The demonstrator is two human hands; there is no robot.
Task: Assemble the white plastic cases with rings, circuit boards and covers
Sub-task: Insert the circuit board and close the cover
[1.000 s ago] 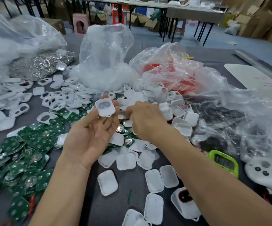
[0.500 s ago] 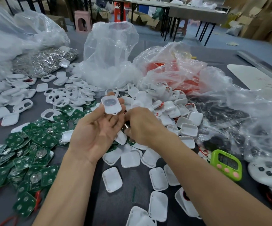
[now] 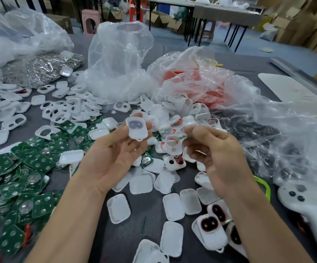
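Note:
My left hand is raised palm up and pinches a white plastic case between thumb and fingertips, its dark window facing me. My right hand hovers just to the right with fingers curled; a small blurred piece may be at its fingertips, but I cannot make it out. Green circuit boards lie heaped at the left. White covers are scattered below my hands. A pile of silver rings sits at the far left. Assembled cases with red-rimmed windows rest under my right forearm.
Clear plastic bags stand behind the parts, one holding red pieces. White case frames spread at the left. A green timer and a white controller lie at the right on the dark table.
My right hand has lifted off the pile of parts and drawn back to the right. My left hand still holds the white case, now a little higher.

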